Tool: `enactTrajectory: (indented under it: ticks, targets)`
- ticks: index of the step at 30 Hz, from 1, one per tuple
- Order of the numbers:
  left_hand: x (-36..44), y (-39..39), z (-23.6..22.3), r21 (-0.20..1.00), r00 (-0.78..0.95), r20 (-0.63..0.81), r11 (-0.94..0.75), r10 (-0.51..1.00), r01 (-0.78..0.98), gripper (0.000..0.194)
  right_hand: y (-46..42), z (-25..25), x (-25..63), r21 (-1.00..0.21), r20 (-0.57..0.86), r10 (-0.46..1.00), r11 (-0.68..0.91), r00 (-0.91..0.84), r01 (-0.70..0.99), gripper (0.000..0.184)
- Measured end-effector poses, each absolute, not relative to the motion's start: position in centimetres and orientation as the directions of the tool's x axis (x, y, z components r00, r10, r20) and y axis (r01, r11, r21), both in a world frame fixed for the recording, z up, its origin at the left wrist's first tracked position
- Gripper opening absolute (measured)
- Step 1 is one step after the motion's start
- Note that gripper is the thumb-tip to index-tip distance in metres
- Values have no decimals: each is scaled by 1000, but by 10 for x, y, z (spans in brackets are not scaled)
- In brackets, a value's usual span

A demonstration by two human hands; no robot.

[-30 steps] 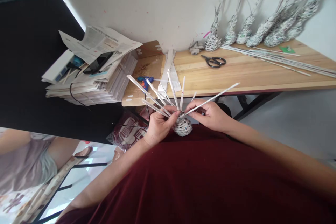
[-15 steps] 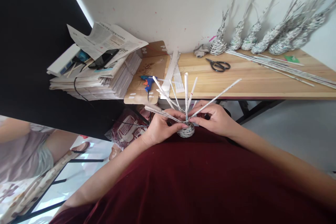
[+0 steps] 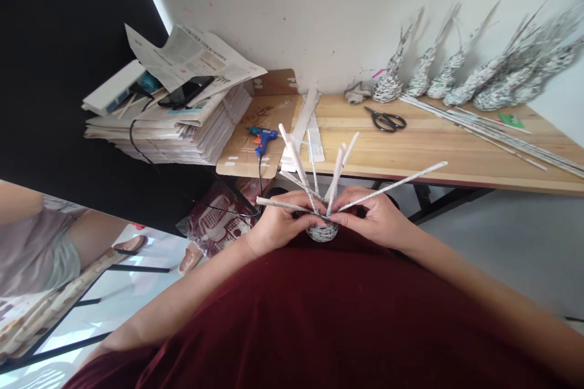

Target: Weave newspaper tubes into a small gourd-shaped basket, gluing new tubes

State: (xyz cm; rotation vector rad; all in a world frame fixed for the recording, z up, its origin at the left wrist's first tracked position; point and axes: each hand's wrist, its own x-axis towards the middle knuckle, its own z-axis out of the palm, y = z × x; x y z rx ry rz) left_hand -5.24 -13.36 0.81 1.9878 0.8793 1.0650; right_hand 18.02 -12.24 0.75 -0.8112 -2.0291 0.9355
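Both the left hand (image 3: 283, 219) and right hand (image 3: 369, 216), fingers nearly closed, pinch the rim of a small woven paper vessel (image 3: 322, 232), paper sticks (image 3: 336, 179) fanning upward from it.

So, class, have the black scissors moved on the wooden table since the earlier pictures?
No. The black scissors keep their place on the wooden table, near the grey lump; the whole view has shifted.

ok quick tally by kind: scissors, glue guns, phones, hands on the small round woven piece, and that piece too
Scissors: 1
Glue gun: 1
Phone: 1
Hands, left hand and right hand: 2
Held woven piece: 1
Total: 6
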Motion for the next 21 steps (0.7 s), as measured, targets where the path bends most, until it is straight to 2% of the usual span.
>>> enactTrajectory:
  ticks: [5, 12, 17, 21]
  targets:
    - [-56, -136, 13, 795, 491, 341, -524, 802, 305, 4, -126, 9, 179, -776, 400, 738, 589, -543, 228, 5]
    - [-58, -132, 6, 782, 533, 357, -557, 767, 278, 12, -125, 2, 179, -739, 454, 710, 638, -539, 217, 7]
    - [-59, -129, -7, 752, 472, 442, -602, 763, 268, 16, -124, -7, 179, -730, 481, 705, 651, -521, 208, 9]
    - [-57, -130, -10, 795, 432, 430, -559, 793, 235, 14, -124, -12, 180, -731, 499, 710, 652, -497, 199, 6]
